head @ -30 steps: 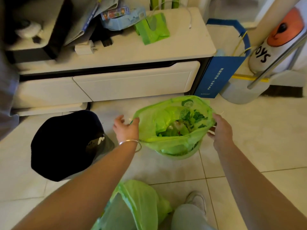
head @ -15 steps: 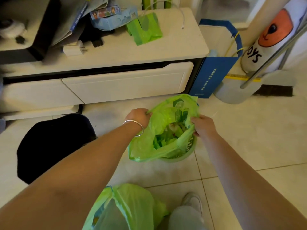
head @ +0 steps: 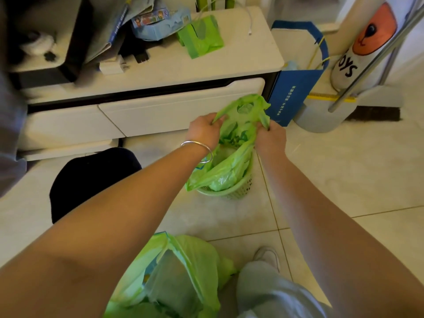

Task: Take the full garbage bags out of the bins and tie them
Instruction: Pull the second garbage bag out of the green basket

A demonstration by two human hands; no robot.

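A full green garbage bag (head: 231, 166) sits in a small green perforated bin (head: 238, 191) on the tiled floor. My left hand (head: 203, 131), with a silver bangle on its wrist, grips the bag's left rim. My right hand (head: 271, 140) grips the right rim. Both hands hold the rim gathered upward above the bin, and the bag's handles (head: 246, 109) stick up between them. The bag's lower part still rests inside the bin. A second green garbage bag (head: 183, 278), open and filled, lies on the floor close to my legs.
A white low cabinet (head: 160, 111) with drawers stands just behind the bin, with folded green bags (head: 202, 40) on top. A dark round bin (head: 91, 180) is at the left. A blue paper bag (head: 296, 88) and a broom (head: 367, 111) stand at the right.
Both hands have closed on the bag's rim, drawn it inward and lifted it, so the wide-open mouth is now bunched together above the bin.
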